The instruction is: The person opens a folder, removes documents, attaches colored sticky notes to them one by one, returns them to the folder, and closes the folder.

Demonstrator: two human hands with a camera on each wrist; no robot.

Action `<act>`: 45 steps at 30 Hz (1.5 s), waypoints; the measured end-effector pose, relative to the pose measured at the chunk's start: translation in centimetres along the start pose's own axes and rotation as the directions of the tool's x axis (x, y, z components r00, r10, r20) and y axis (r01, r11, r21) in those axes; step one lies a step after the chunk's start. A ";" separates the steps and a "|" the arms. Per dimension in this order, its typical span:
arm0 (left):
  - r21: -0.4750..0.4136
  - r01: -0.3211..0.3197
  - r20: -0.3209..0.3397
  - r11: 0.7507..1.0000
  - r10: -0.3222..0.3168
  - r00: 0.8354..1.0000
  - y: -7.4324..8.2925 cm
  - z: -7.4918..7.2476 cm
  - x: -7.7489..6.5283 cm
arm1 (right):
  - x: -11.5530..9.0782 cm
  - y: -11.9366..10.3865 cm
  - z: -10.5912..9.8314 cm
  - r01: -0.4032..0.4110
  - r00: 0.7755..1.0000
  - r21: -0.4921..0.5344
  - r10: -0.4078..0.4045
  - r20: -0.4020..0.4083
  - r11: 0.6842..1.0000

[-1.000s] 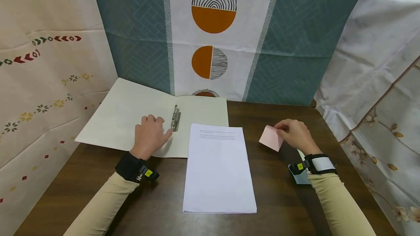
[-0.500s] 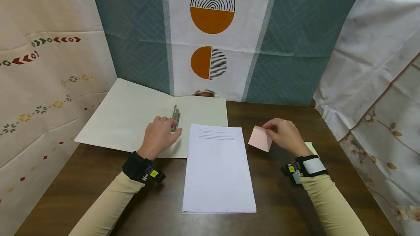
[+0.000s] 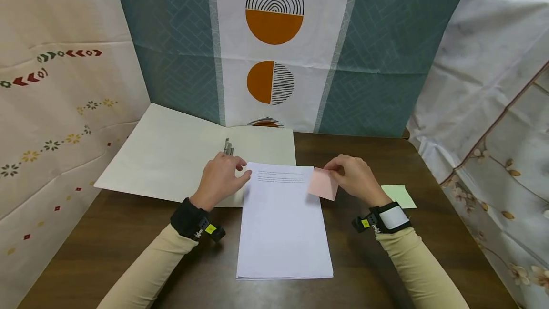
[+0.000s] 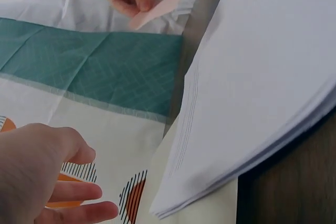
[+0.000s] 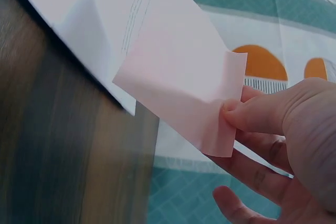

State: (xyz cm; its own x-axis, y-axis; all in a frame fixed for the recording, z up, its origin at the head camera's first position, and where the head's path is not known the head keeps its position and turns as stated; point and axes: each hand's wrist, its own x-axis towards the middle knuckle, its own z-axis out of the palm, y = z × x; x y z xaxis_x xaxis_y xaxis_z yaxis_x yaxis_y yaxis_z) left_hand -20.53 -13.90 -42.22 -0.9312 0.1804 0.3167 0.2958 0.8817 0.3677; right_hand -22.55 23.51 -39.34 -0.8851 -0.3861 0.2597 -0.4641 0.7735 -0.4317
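Between thumb and fingers my right hand (image 3: 355, 179) pinches a pink sticky note (image 3: 322, 184) by one edge. In the head view the note overlaps the upper right edge of a paper stack (image 3: 283, 232); the right wrist view shows it raised above the sheets, its gripped edge bent. A few printed lines run across the top of the uppermost sheet. My left hand (image 3: 220, 179) is at the stack's upper left corner, fingers loosely bent and holding nothing. The left wrist view shows a gap between that hand (image 4: 58, 177) and the paper.
Behind the stack lies an opened cream lever-arch file (image 3: 171, 151) with a metal clip (image 3: 228, 147), partly hidden by my left hand. A green sticky note (image 3: 399, 196) lies on the brown table (image 3: 364, 271), beside my right wrist. Patterned cloths (image 3: 171, 51) hang around the table.
My right hand has carried the pink sticky note left, from beside the stack to over its edge, uncovering the green note. My left hand has moved right, from the file to the stack's corner.
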 end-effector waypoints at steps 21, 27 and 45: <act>-0.052 -0.203 -0.030 0.978 0.202 0.979 4.1 1.4 0.7 | 0.9 -4.6 2.8 0.145 0.989 -0.030 -0.145 0.009 0.989; -0.067 -0.330 -0.089 0.941 0.324 0.942 5.1 2.5 0.5 | 1.1 -5.7 3.5 0.172 0.985 -0.016 -0.172 0.031 0.985; -0.081 -0.399 -0.105 0.914 0.390 0.915 5.7 2.9 0.3 | 1.1 -6.3 4.2 0.187 0.982 -0.028 -0.185 0.043 0.982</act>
State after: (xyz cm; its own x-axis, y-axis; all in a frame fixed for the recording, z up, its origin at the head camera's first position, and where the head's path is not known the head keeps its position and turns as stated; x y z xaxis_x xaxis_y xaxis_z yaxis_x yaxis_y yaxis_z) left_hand -19.80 -7.55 -42.60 -0.7144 0.4631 0.5245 0.6586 0.6983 0.2805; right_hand -20.73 16.06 -39.95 -0.7844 -0.5440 0.2979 -0.6200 0.7016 -0.3513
